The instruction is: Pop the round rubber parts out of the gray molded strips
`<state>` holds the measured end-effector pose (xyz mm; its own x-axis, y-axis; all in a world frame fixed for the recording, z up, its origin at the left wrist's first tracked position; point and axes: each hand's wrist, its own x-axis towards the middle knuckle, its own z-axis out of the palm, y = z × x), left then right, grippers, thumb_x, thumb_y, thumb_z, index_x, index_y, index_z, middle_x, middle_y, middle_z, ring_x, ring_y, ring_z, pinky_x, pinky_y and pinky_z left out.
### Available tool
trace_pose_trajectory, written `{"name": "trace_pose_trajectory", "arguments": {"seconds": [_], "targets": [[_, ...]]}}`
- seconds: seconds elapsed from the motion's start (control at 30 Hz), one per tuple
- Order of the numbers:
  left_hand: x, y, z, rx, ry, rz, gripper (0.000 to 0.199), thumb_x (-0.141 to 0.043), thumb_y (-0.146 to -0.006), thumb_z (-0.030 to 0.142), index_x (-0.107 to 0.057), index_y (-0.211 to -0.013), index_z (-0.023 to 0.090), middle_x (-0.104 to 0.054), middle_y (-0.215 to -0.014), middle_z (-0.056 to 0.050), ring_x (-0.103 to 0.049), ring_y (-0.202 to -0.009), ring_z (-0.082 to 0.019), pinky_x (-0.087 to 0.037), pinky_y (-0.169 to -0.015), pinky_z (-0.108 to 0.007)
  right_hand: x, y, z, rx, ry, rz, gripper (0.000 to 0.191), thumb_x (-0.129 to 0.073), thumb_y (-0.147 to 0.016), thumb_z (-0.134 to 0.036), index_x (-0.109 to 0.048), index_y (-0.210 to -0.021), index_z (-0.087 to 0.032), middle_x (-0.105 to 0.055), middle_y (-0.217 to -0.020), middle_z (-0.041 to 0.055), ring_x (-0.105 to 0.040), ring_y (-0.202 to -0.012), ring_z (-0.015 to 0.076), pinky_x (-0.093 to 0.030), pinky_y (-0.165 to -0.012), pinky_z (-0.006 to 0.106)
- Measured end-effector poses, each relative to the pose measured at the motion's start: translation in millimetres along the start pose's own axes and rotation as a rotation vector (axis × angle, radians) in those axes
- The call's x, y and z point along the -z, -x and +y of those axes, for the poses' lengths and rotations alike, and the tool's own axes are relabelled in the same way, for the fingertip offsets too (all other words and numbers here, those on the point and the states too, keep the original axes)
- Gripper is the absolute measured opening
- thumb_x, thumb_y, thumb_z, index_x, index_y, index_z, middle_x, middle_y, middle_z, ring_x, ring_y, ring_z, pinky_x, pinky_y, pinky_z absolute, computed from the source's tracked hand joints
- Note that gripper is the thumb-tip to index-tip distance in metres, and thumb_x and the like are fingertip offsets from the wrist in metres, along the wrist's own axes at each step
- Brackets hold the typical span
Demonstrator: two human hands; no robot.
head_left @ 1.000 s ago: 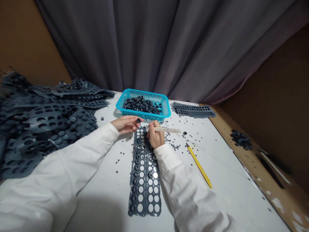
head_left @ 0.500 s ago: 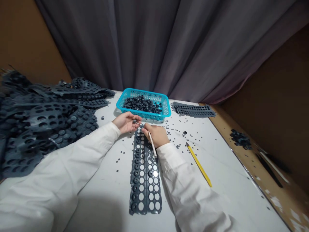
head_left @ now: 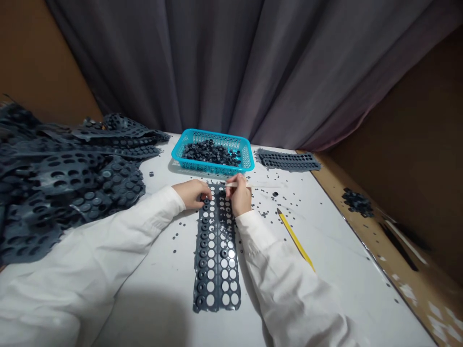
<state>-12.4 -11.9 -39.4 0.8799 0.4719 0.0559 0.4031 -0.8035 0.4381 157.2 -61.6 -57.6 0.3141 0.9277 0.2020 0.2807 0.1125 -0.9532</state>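
Observation:
A long dark rubber sheet with rows of round holes lies lengthwise before me on the white table. Rubber rings still sit in its left row, and a single one in the right half. At the sheet's far left edge, my left hand is closed, fingers curled down onto the rubber; its fingertips are partly hidden. My right hand is closed around a thin white stick, which points to the right and is blurred. That hand rests by the sheet's far right edge.
Behind the hands stands a blue basket of small dark rubber pieces. A heap of rubber sheets fills the left. Another sheet, a yellow pen-like tool and scattered small discs lie to the right.
My left hand has turned palm down and curled onto the sheet's edge. My right hand has shifted slightly right, and the white stick has swung from pointing toward me to pointing right.

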Motion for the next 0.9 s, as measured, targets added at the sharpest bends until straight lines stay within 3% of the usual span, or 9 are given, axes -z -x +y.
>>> {"name": "trace_pose_trajectory", "arguments": {"seconds": [0.07, 0.13, 0.33, 0.9], "targets": [[-1.8, -1, -2, -0.005, -0.021, -0.002, 0.024, -0.059, -0.062, 0.008, -0.068, -0.084, 0.013, -0.063, -0.074, -0.003, -0.058, -0.069, -0.015, -0.043, -0.068, -0.022, -7, 8, 4, -0.155, -0.056, 0.059, 0.047, -0.018, -0.092, -0.042, -0.050, -0.063, -0.021, -0.043, -0.039, -0.0032, -0.046, -0.040, 0.0149, -0.038, -0.048, 0.025], [-1.9, -1, -4, -0.023, -0.026, -0.009, 0.020, -0.059, -0.064, 0.010, -0.067, -0.082, 0.013, -0.063, -0.074, -0.004, -0.058, -0.070, -0.015, -0.043, -0.068, -0.022, -11, 14, 8, -0.188, -0.043, 0.062, 0.046, -0.025, -0.089, -0.041, -0.049, -0.055, -0.022, -0.044, -0.039, -0.0025, -0.048, -0.040, 0.0150, -0.039, -0.048, 0.026], [-1.6, -1, -9, -0.109, -0.028, -0.001, 0.018, -0.060, -0.064, 0.011, -0.066, -0.081, 0.013, -0.062, -0.075, -0.004, -0.057, -0.070, -0.015, -0.043, -0.068, -0.022, -9, 22, 10, 0.046, 0.086, -0.082, 0.036, -0.032, -0.087, -0.034, -0.050, -0.058, -0.023, -0.048, -0.041, -0.0034, -0.050, -0.043, 0.0143, -0.043, -0.056, 0.025], [-7.0, -4, -18, -0.188, 0.025, 0.034, 0.015, -0.063, -0.069, 0.018, -0.068, -0.082, 0.015, -0.063, -0.080, -0.005, -0.059, -0.073, -0.015, -0.044, -0.070, -0.022, -13, 24, 10, 0.186, 0.326, -0.161, 0.039, -0.026, -0.089, -0.033, -0.045, -0.057, -0.022, -0.049, -0.045, -0.0002, -0.051, -0.047, 0.0155, -0.039, -0.054, 0.025]]}}
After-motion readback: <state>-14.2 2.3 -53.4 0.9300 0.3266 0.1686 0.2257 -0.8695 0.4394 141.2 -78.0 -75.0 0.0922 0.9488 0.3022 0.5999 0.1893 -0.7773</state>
